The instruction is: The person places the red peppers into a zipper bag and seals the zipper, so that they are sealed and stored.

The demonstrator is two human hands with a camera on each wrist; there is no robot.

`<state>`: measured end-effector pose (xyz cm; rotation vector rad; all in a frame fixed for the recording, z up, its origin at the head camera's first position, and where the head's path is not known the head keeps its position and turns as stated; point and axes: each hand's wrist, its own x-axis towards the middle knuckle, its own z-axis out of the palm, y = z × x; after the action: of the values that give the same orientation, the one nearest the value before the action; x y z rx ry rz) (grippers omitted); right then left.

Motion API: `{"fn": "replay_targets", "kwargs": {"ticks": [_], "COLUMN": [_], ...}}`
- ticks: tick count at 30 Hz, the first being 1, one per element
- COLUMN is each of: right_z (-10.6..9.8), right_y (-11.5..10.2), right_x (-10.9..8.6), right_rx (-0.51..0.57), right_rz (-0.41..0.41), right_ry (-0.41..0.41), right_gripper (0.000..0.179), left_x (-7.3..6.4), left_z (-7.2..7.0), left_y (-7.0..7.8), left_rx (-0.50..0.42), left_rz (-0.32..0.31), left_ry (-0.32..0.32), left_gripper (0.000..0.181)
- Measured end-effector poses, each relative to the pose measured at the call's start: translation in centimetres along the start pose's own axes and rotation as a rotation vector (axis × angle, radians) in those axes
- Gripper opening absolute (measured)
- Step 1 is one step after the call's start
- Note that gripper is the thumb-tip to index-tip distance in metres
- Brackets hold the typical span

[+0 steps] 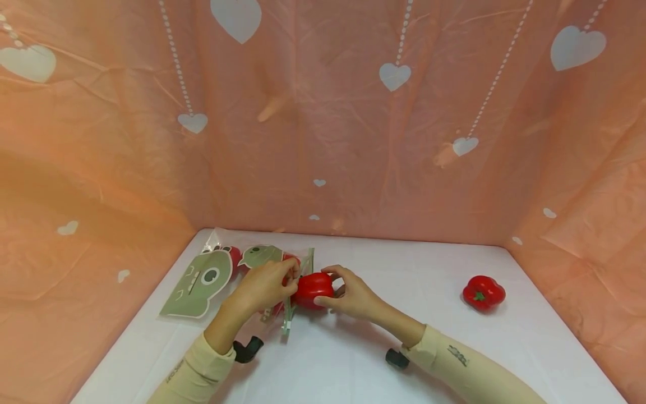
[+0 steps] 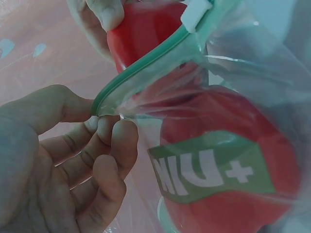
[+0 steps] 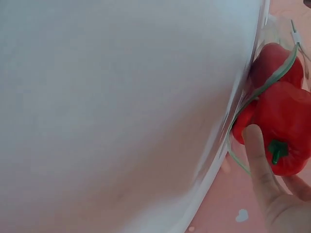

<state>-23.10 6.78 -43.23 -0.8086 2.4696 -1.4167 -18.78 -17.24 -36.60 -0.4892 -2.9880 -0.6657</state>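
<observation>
"One red pepper [image 1: 314, 289], held where?"

"Between the curled fingers of the right hand [image 1: 355, 297], at the green edge [image 2: 138, 69] of a bag [image 2: 214, 167]; perhaps partly inside, hard to see."

"Left hand [image 1: 267, 285]?"

"Its fingers pinch that edge. Rightward, another pepper [image 1: 483, 293] rests on the counter [image 1: 328, 365]."

The left grip [image 1: 264, 285] partly hides the zip bag [image 1: 262, 256], and the head view's edge crops the right sleeve [image 1: 479, 370].

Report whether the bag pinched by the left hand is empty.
Not empty: in the left wrist view, a red object shows through the clear bag.
</observation>
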Motion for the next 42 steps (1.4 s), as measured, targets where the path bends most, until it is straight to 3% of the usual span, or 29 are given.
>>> {"fn": "replay_targets", "kwargs": {"ticks": [7, 13, 29, 37, 42], "right_z": [-0.1, -0.4, 0.4, 1.3, 1.2], "right_y": [-0.1, -0.1, -0.1, -0.3, -0.2], "right_x": [-0.1, -0.2, 0.0, 0.2, 0.1], "right_rx": [0.046, 0.078, 0.325, 0.393, 0.44], "right_rz": [-0.041, -0.078, 0.092, 0.11, 0.115], "right_ry": [-0.061, -0.097, -0.136, -0.128, -0.176], "right_gripper": [0.072, 0.072, 0.055, 0.052, 0.054], "left_x": [0.1, 0.0, 0.1, 0.1, 0.1], "left_z": [0.0, -0.1, -0.2, -0.2, -0.2], "left_y": [0.0, -0.1, -0.4, -0.4, -0.4], "left_rx": [-0.008, -0.006, -0.026, -0.088, -0.102], "left_rz": [-0.012, 0.018, 0.059, 0.062, 0.063], "left_ry": [-0.008, 0.01, 0.021, 0.01, 0.011], "left_gripper": [0.017, 0.016, 0.013, 0.014, 0.014]}}
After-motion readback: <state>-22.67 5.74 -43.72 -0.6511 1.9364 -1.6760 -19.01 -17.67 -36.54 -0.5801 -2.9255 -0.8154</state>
